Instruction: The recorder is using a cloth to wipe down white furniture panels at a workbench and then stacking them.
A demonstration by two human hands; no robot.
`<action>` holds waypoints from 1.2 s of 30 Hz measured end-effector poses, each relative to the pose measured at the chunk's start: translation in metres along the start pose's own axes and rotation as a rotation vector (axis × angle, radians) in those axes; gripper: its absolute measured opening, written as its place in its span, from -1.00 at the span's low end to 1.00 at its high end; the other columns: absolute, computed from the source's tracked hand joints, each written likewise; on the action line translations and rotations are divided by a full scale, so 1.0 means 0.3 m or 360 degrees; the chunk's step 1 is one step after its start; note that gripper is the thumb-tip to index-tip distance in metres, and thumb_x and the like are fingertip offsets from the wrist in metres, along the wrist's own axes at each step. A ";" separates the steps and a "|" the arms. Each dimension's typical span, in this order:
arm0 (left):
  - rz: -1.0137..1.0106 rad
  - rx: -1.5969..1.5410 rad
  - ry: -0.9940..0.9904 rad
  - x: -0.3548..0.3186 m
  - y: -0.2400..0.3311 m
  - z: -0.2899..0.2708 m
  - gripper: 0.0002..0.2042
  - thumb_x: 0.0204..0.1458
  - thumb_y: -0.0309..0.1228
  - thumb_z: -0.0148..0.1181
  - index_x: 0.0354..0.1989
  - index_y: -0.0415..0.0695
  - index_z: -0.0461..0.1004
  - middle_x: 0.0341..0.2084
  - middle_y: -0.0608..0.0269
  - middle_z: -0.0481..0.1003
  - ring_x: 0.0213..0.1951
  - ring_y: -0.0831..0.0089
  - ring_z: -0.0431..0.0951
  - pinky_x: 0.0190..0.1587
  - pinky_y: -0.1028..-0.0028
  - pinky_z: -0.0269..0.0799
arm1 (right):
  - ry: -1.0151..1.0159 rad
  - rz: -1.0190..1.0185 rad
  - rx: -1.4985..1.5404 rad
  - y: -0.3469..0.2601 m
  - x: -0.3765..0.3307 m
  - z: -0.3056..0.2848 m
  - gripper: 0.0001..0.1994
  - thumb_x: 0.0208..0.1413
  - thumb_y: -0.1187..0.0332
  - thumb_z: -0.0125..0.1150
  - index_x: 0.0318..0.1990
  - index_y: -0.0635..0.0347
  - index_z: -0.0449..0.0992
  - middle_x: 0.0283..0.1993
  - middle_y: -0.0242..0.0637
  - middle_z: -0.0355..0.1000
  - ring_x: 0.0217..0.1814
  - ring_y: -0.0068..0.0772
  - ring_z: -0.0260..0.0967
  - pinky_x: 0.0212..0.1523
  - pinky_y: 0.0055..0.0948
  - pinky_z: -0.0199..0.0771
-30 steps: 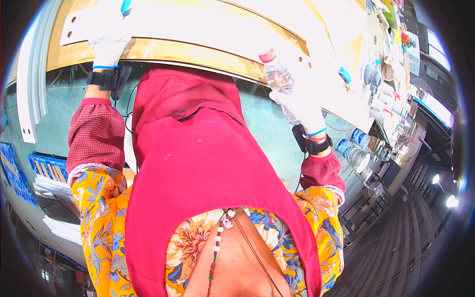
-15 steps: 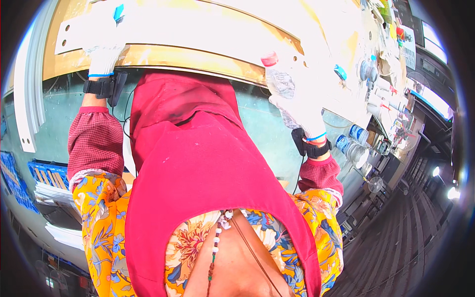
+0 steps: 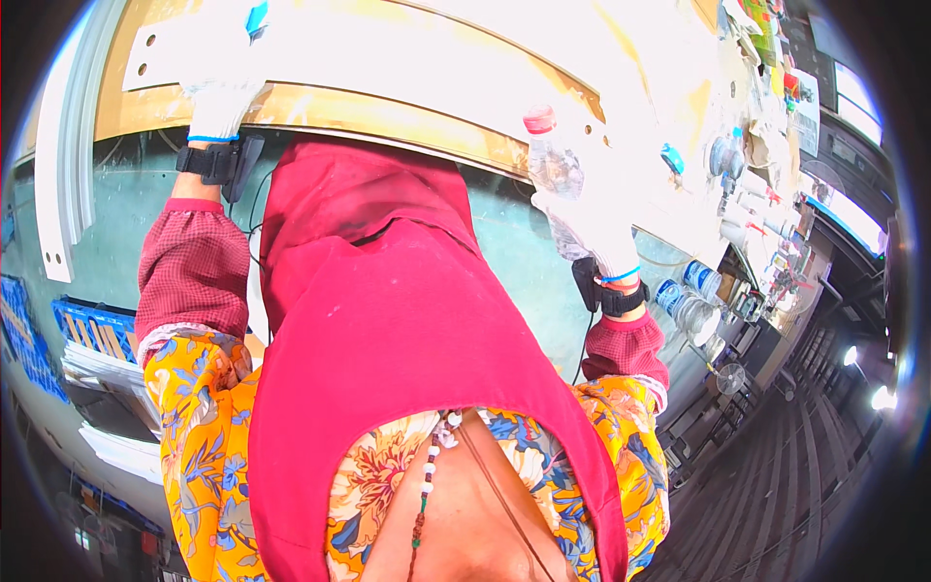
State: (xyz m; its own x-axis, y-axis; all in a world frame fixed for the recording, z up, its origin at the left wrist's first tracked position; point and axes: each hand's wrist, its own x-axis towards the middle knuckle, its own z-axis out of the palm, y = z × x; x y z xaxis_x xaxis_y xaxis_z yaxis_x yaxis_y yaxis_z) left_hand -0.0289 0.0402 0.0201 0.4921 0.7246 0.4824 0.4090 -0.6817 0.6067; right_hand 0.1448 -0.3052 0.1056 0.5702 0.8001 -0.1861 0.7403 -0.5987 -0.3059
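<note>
Head view, bench edge: The near edge of your bench (image 3: 388,112) bows across in front of your apron (image 3: 417,301); a white board (image 3: 407,63) with holes at both ends lies along it.
Floor room: Green floor (image 3: 509,276) shows as a wide patch between apron and right forearm, and a narrower one by your left forearm, where a cable (image 3: 256,209) hangs.
Left side: Long white strips (image 3: 73,160) run past the bench edge; a blue crate (image 3: 102,325) sits below them, near your left sleeve.
Right side: Assorted clutter (image 3: 766,209) crowds the bench's right end; a small blue piece (image 3: 672,158) lies nearer to you.
Left hand: Your gloved left hand (image 3: 221,97) rests on the board near its left end; glare hides the fingers, so spread cannot be told. Another bit of blue (image 3: 256,19) shows just beyond it.
Right hand: Your gloved right hand (image 3: 592,218) is closed around a bottle.
Bottle: The clear bottle (image 3: 555,170) tilts leftward at the bench edge, red cap (image 3: 539,119) uppermost.
Labels: Blue bands wrap two big jugs (image 3: 693,315) beside your right wrist; their print is too small to read.
</note>
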 end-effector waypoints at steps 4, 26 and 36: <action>0.0124 0.0052 0.0142 0.005 0.003 0.001 -0.90 0.00 -0.38 0.19 -0.50 -0.06 0.42 -0.65 0.32 0.30 -0.57 0.48 0.29 -0.48 0.44 0.26 | 0.0005 0.0276 0.0303 0.034 -0.024 -0.037 -0.31 -0.22 0.21 0.42 0.15 0.18 0.34 0.05 -0.11 0.38 0.04 -0.11 0.36 0.04 -0.20 0.34; 0.0030 0.0393 -0.0100 -0.015 -0.083 0.010 -0.87 0.00 -0.30 0.18 -0.39 -0.07 0.43 -0.56 0.26 0.36 -0.49 0.41 0.34 -0.41 0.39 0.30 | 0.1709 0.1035 0.0685 0.920 0.187 -0.136 -0.36 0.01 0.08 0.26 0.22 0.10 0.21 0.13 0.06 0.28 0.14 -0.01 0.26 0.16 -0.27 0.24; 0.0197 0.0981 -0.0382 -0.063 -0.254 -0.015 -0.56 -0.02 -0.03 0.16 -0.16 -0.17 0.45 -0.33 0.02 0.47 -0.28 0.12 0.47 -0.24 0.17 0.37 | 0.0845 0.0405 0.0447 0.174 0.169 -0.118 -0.61 0.11 0.29 0.19 0.06 0.24 0.39 -0.11 -0.21 0.39 -0.17 -0.35 0.33 -0.10 -0.37 0.38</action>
State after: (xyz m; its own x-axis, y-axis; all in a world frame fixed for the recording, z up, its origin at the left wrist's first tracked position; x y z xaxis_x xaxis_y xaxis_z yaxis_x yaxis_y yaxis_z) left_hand -0.0728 0.0790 -0.0324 0.6915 0.6435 0.3283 0.6675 -0.7429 0.0502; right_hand 0.2251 -0.2972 0.1134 0.8670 0.4646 0.1799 0.4788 -0.6771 -0.5589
